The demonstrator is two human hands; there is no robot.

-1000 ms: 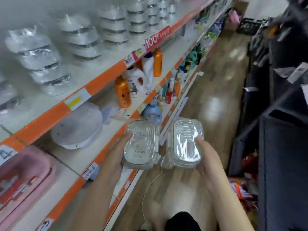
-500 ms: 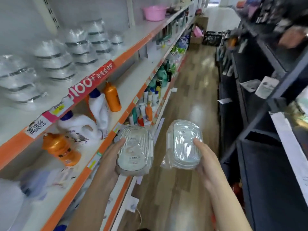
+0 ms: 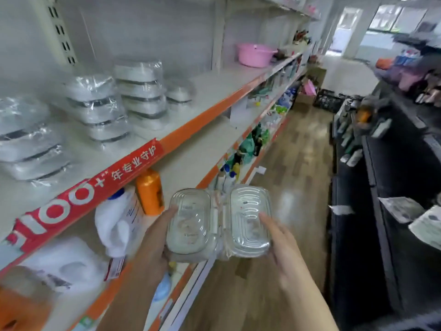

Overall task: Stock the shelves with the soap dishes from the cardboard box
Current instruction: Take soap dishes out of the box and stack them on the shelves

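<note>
aisle: a shop aisle with a wooden floor (image 3: 293, 163), white shelving with orange edges on the left, dark racks (image 3: 386, 177) on the right.
upper shelf: the upper shelf (image 3: 214, 91) carries stacks of wrapped soap dishes (image 3: 140, 89) at its left end and a pink basin (image 3: 254, 54) farther along; a red banner (image 3: 90, 187) hangs on its front edge.
lower shelf: an orange bottle (image 3: 150, 191) and white jugs (image 3: 119, 220) stand under the banner.
left hand: the left hand (image 3: 155, 237) grips the left soap dish (image 3: 189, 222) from its left side, thumb on the clear lid.
right hand: the right hand (image 3: 280, 242) holds the right soap dish (image 3: 249, 219) from its right side, fingers on the lid.
dishes: both are held side by side over the aisle, touching or nearly so, in front of the lower shelf edge, below the stocked upper shelf.
</note>
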